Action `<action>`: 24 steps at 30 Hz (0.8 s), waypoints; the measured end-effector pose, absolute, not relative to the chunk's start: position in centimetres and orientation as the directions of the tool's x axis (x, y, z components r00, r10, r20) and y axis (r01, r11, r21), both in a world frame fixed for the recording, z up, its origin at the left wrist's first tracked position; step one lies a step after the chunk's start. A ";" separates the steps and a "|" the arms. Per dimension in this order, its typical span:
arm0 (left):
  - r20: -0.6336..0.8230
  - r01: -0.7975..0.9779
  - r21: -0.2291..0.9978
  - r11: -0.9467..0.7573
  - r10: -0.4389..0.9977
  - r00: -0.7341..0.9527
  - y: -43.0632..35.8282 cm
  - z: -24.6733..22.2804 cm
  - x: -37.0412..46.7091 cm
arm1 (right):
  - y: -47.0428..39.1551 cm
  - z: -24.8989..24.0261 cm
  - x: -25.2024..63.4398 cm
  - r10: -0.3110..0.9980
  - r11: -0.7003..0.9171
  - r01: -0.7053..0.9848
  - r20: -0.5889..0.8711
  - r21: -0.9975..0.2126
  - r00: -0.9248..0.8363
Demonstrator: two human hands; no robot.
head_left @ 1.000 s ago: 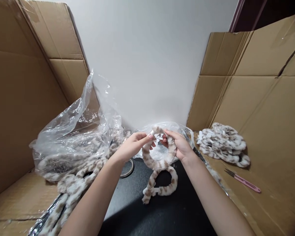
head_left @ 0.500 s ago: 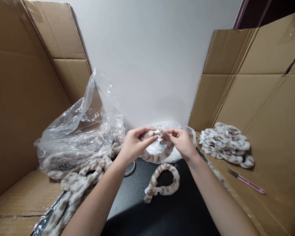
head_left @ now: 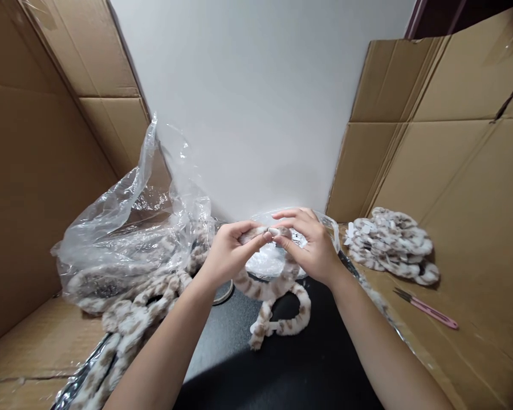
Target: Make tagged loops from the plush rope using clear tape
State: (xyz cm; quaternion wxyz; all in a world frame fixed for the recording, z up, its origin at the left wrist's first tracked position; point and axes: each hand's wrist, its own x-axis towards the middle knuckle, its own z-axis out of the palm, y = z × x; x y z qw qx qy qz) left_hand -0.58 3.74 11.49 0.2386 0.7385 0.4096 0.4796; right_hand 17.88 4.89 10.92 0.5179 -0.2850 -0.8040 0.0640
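My left hand (head_left: 233, 249) pinches one end of a fluffy white-and-brown spotted strip (head_left: 259, 289), its thumb against a small white piece (head_left: 274, 232) between the two hands. On the other side, my right hand (head_left: 310, 245) grips the strip near that same piece with thumb and fingers, its index finger raised. The strip hangs in a curve below both hands. Under it, a second spotted strip, looped (head_left: 301, 319), lies on the black surface (head_left: 226, 353).
At the left, a clear plastic bag (head_left: 123, 228) covers more spotted strips, with others (head_left: 130, 322) spilling forward. A pile of strips (head_left: 391, 245) and pink-handled snips (head_left: 430, 309) lie at the right on cardboard (head_left: 474, 353). Behind my hands is another clear bag (head_left: 263, 265).
The held strip has dropped lower and now overlaps the looped one. My right index finger has lifted, and the white piece sits more covered between my fingertips. The view has shifted slightly.
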 end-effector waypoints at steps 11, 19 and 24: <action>0.633 0.442 0.605 -0.663 0.737 0.238 3.1 11.8 -0.7 | 4.8 10.9 18.0 0.556 0.813 0.443 0.731 -0.378 -0.396; 0.685 0.433 0.555 -0.710 0.686 0.247 3.1 11.4 -0.5 | 4.5 10.9 17.8 0.529 0.820 0.471 0.746 -0.326 -0.405; 0.570 0.317 0.723 -0.613 0.790 0.227 2.9 11.9 -0.8 | 4.3 10.9 18.3 0.395 0.849 0.492 0.851 -0.193 -0.347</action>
